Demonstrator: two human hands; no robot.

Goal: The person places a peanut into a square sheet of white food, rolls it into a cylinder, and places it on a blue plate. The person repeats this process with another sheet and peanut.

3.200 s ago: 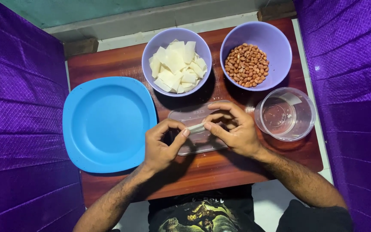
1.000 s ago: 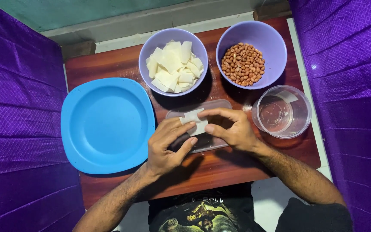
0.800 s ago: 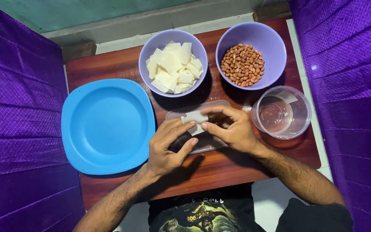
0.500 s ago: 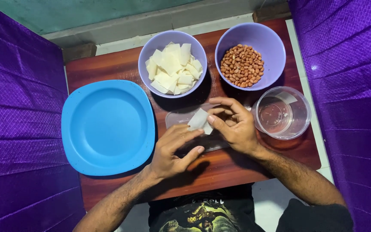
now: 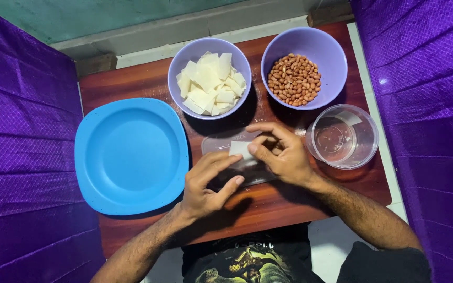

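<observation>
My right hand (image 5: 281, 154) pinches a small white square wrapper (image 5: 239, 149) above a clear plastic lid (image 5: 218, 142) on the wooden table. My left hand (image 5: 208, 181) is just below it, fingers curled, fingertips touching the wrapper's lower edge. A lilac bowl (image 5: 176, 60) of white square wrappers stands behind the hands. To its right is a second lilac bowl (image 5: 336, 57) full of peanuts (image 5: 293, 79).
A large blue plate (image 5: 132, 154) lies at the left of the dark wooden table (image 5: 132, 84). A clear round container (image 5: 343, 137) with a little water stands at the right. Purple cloth walls (image 5: 431, 105) close in both sides.
Earlier both hands worked a wrapper low over the lid. Now the right hand has lifted and turned it slightly, and the left hand has dropped a little towards me.
</observation>
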